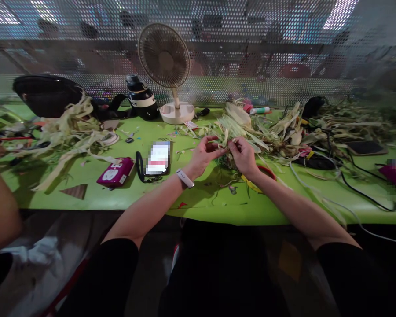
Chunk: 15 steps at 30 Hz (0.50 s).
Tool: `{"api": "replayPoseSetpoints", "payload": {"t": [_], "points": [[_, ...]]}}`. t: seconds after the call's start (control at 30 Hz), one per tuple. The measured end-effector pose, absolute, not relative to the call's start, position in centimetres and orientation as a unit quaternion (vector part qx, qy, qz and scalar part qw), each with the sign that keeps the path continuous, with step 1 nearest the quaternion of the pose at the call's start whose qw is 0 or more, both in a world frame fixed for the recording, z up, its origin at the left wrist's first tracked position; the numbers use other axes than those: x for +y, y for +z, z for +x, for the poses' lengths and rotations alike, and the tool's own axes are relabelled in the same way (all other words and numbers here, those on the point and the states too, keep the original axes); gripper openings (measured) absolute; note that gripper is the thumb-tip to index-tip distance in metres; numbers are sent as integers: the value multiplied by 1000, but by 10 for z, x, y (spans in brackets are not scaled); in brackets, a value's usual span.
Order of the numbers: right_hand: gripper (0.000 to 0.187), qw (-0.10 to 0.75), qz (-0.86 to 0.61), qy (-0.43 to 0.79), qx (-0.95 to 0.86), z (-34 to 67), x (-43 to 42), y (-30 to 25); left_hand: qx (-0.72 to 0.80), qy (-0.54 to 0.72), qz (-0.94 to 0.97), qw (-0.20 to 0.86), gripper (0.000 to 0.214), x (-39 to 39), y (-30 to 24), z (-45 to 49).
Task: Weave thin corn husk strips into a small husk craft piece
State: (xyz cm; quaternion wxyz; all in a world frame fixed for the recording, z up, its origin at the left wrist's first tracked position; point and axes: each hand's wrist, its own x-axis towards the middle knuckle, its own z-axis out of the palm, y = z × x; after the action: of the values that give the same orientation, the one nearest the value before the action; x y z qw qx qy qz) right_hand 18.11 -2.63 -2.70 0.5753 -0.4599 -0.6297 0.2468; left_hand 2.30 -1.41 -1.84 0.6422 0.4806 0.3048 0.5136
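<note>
My left hand (204, 154) and my right hand (244, 155) meet over the green table (204, 204), fingers pinched together on a thin pale strip of corn husk (225, 141) stretched between them. A white watch sits on my left wrist. Just beyond the hands lies a heap of dried corn husks (267, 127). A roll of yellow tape (262, 178) lies partly under my right wrist.
A small white desk fan (166, 66) stands at the back. A phone (158, 157), a magenta case (116, 172), a black bag (46, 94) and more husks (75, 130) lie left. Cables (359, 176) run right. Another person's arm (0, 207) is at the far left.
</note>
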Motion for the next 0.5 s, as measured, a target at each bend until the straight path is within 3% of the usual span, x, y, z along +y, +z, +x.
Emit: {"api": "replayPoseSetpoints", "payload": {"t": [0.5], "points": [[53, 557, -428, 401, -587, 180, -28, -20, 302, 503, 452, 672, 42, -7, -16, 18]]}}
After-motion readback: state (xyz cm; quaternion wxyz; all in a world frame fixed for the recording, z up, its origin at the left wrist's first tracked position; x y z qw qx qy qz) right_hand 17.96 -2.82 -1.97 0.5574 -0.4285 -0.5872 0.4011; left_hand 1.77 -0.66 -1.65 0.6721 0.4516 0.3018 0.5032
